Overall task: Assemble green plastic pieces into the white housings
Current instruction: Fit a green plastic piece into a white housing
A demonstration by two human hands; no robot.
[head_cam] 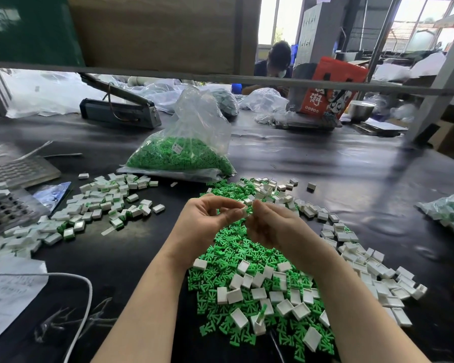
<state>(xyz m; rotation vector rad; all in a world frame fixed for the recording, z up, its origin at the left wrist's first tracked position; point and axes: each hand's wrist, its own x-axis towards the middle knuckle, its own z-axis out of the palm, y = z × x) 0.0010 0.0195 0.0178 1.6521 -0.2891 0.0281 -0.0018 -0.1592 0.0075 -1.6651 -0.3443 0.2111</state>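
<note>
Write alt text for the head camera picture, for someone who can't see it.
Two bare hands, left hand and right hand, pinch a small white housing between them above a pile of green plastic pieces and white housings on a dark table. A clear bag of green pieces stands behind.

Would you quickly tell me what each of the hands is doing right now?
Left hand: fingers pinch a white housing.
Right hand: fingers curled at the same housing; what it holds cannot be told.

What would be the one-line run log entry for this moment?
left hand: pinches white housing | right hand: grips it too | green pieces: loose below
</note>
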